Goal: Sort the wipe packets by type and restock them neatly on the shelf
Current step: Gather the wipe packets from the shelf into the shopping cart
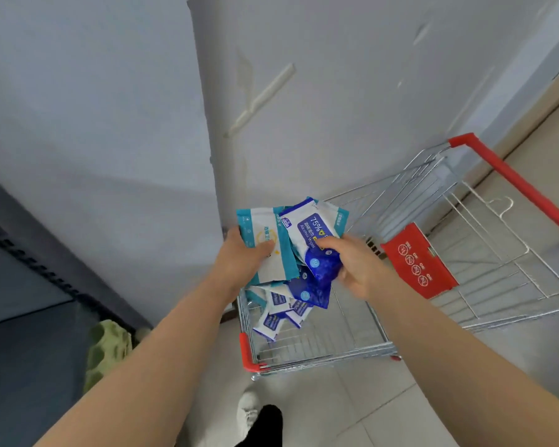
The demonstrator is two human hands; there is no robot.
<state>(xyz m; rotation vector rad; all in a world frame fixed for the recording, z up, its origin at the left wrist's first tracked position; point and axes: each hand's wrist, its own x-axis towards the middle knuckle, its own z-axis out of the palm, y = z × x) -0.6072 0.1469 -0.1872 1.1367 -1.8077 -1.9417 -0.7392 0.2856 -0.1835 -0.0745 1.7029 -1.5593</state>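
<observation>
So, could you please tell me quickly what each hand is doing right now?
Left hand: closed on teal-and-white wipe packets.
Right hand: closed on blue alcohol wipe packets.

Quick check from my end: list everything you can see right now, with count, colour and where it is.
teal-and-white wipe packets: a few, fanned, in the left hand
blue-and-white alcohol wipe packets: several, in the right hand over the cart
loose wipe packets: several, mostly blue and white, in the cart's near-left corner
shopping cart: one, silver wire, red handle and corner guards, ahead on the floor
red child-seat flap: one, with white warning icons, inside the cart
shelf unit: dark grey, far left, only partly in view
green patterned object: one, on the floor at left, unclear what
wall: grey-white, behind
shoe: one, white, bottom centre
left hand; right hand: bare
</observation>
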